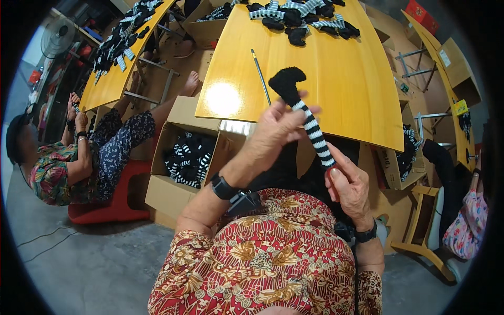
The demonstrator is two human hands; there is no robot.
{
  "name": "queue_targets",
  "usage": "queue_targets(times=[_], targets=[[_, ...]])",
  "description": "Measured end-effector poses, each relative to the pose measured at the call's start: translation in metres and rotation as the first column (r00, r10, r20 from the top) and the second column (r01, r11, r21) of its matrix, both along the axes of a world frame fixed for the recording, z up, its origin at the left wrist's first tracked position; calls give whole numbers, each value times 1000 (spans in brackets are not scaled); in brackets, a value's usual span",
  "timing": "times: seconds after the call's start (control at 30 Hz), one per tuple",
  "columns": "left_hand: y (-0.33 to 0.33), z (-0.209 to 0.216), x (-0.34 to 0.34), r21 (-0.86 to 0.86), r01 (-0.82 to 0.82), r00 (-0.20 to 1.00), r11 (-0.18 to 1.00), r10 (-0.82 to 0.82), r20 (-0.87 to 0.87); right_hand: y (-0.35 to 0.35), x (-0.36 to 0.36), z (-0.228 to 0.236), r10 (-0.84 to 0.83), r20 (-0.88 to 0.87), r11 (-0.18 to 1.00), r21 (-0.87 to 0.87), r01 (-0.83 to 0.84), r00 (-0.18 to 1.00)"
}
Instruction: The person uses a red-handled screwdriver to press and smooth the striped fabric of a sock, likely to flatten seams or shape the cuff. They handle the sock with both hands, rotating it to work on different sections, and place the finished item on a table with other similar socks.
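A knitted black-and-white striped tube with a black boot-shaped end slants in front of me over the table's near edge. Its black end points up and away, over the yellow tabletop. My left hand is closed at the upper stripes, just below the black part, its fingertips partly hidden and slightly blurred. At the lower, open-looking end, my right hand pinches the tube between thumb and fingers. A thin dark rod lies on the tabletop beyond my left hand.
Similar striped pieces are heaped at the table's far side. A cardboard box of them stands at my left, another box at my right. A seated person works at the left table; another person sits far right beside a wooden chair.
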State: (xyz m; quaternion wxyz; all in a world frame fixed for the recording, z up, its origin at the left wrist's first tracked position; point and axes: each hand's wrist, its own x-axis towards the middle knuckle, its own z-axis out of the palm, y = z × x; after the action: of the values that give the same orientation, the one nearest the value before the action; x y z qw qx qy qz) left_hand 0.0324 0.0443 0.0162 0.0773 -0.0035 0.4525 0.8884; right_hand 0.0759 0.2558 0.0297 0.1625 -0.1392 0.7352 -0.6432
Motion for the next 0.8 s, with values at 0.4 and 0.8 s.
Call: queue_targets(times=[0.4,0.8], targets=[[-17,-27,-14,110,-365,925,924,374,-70,0,7,-18,-55,38,992,-112,59,998],[-54,-3,-19,-222,-182,974,958,145,-176,15,-1,-3,102,-336,970,241,-19,936]])
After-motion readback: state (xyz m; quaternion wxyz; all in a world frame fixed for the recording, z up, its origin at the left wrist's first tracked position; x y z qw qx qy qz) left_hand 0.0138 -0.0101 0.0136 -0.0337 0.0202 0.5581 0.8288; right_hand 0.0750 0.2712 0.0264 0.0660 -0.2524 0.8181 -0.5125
